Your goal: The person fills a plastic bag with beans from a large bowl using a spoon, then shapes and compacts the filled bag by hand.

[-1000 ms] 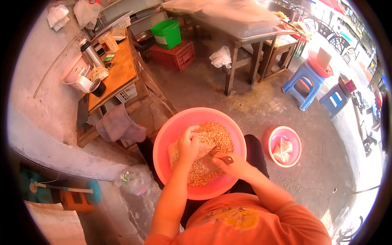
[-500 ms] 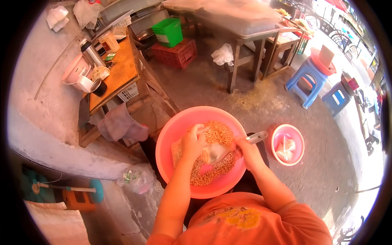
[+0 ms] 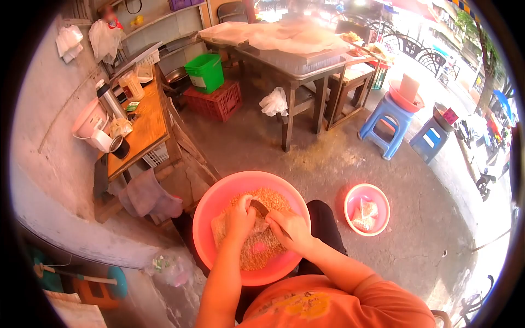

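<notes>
A large pink basin (image 3: 199, 229), seen low in the middle of the head view, holds a heap of golden-brown grains (image 3: 268, 198), like small beans or chopped nuts. Over the heap, my left hand (image 3: 240, 218) is closed on what looks like a clear plastic bag (image 3: 259, 225), mostly hidden by my fingers. My right hand (image 3: 290, 227) grips a metal scoop (image 3: 259, 208), tilted so that its dark curved edge faces up beside my left hand. Its handle is largely covered by my right hand.
On the floor to the right, a small pink basin (image 3: 350, 210) holds filled clear bags (image 3: 365, 214). A wooden table (image 3: 145, 123) stands left, a long table (image 3: 298, 68) ahead. A blue stool (image 3: 387, 123) and a red crate (image 3: 216, 103) with a green bucket (image 3: 206, 74) stand farther off.
My right hand has brought the scoop up and left out of the grains and tilted it against the bag at my left hand. The camera view has shifted up and right.
</notes>
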Motion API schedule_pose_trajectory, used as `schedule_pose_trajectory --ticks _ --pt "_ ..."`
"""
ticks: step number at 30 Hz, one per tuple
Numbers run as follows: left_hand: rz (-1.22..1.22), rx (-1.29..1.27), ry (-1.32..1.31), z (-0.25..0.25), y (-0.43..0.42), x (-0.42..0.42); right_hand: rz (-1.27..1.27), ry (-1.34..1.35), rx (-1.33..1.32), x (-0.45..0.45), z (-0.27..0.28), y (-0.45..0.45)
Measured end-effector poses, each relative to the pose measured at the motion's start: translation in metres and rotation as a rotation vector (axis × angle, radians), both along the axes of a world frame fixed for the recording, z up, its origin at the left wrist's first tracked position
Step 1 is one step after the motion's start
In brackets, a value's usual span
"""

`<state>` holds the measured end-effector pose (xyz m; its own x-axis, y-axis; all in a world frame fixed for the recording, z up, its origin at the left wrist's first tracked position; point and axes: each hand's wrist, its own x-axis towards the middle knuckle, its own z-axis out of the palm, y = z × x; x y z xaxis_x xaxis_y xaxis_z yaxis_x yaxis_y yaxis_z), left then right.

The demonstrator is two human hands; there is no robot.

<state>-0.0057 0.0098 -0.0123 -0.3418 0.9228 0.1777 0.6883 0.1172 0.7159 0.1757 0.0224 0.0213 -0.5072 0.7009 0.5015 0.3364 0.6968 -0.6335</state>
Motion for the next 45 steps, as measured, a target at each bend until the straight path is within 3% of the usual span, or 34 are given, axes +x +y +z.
schedule_pose_trajectory --ticks 4,7,15,20,23,26,31,35,38,40,44,45 --pt "0.042 0.020 -0.061 0.001 -0.001 -0.001 -0.057 0.117 -0.151 0.015 0.024 -0.006" --pt "0.046 0.026 -0.110 -0.006 0.002 -0.002 -0.047 0.182 -0.505 0.025 0.030 -0.009" --pt "0.037 0.017 0.042 -0.003 0.001 0.000 -0.015 0.059 -0.483 0.019 0.027 0.001" --pt "0.040 0.044 0.000 0.000 0.001 0.001 0.152 0.095 -0.644 0.023 0.033 -0.001" --pt "-0.006 0.080 -0.085 -0.001 0.001 -0.002 0.200 -0.132 -0.674 0.024 0.013 -0.004" --pt "-0.033 0.136 -0.473 -0.010 0.001 -0.005 0.217 -0.317 -0.697 0.022 -0.013 -0.004" --pt "-0.028 0.093 -0.446 0.013 -0.007 -0.004 0.256 -0.272 -0.782 0.015 0.007 -0.007" --pt "0.039 0.024 -0.482 0.037 -0.014 -0.001 0.259 -0.222 -0.761 0.018 0.007 -0.006" --pt "0.087 0.179 -0.775 0.028 -0.013 -0.009 0.226 -0.201 -0.746 0.021 0.000 -0.005" --pt "0.095 0.263 -0.811 0.034 -0.016 -0.018 0.223 -0.179 -0.745 0.022 -0.005 -0.004" --pt "0.123 0.333 -0.906 0.045 -0.029 -0.038 0.285 0.086 -0.710 0.016 -0.004 -0.012" --pt "0.124 0.340 -0.945 0.047 -0.032 -0.042 0.290 0.032 -0.511 0.011 -0.006 -0.012"
